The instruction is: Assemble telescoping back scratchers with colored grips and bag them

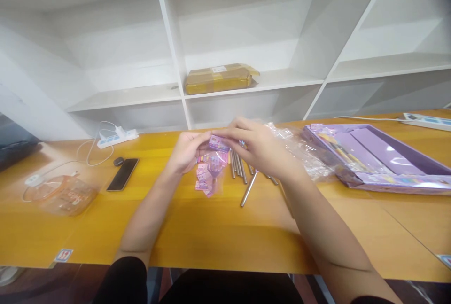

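Observation:
Both my hands meet over the table around a small purple printed packet [218, 144]. My left hand [186, 152] pinches its left end with thumb and fingers. From above and the right, the fingers of my right hand [259, 145] close on the packet's other side. Just below lies a clear plastic bag [215, 172], next to several small pink printed pieces [202, 177]. Several slim silver metal tubes [237, 165] lie under and beside my right hand, one loose tube [249, 190] nearer to me. My right hand partly hides the tubes.
Crumpled clear wrapping [310, 156] lies right of my hands, against an open purple box [391, 153] with wrapped contents. On the left are a phone [123, 175], an orange see-through pouch [66, 196] and a power strip [118, 138]. A taped carton [220, 79] sits on the shelf behind.

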{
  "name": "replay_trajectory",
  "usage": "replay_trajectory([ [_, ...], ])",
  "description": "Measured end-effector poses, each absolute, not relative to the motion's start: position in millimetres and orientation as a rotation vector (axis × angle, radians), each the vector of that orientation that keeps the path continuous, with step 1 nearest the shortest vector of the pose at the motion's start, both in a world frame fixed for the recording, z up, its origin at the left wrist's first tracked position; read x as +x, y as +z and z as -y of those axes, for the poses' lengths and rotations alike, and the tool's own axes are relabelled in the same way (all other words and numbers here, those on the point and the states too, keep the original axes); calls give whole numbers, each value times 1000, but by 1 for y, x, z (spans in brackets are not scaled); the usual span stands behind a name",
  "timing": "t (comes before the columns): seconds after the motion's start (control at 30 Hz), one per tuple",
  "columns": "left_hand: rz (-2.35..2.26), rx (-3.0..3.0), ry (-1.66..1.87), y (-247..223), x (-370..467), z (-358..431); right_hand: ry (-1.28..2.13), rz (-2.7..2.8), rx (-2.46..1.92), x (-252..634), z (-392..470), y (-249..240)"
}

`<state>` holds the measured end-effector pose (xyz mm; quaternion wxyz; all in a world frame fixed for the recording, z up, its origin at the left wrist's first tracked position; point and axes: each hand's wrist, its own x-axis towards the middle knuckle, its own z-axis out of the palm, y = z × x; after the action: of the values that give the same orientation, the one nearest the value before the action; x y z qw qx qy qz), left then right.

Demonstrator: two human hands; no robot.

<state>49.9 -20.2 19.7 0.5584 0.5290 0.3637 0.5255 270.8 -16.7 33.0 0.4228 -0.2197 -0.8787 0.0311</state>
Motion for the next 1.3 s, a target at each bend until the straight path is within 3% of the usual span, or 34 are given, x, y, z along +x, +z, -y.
replay_trajectory([
  [0.57,-834,1065,1360,17,60,21,5,2088,-565,268,20,36],
  [1.3,-648,1095,1434,8,75,20,192,2183,-594,268,15,30],
])
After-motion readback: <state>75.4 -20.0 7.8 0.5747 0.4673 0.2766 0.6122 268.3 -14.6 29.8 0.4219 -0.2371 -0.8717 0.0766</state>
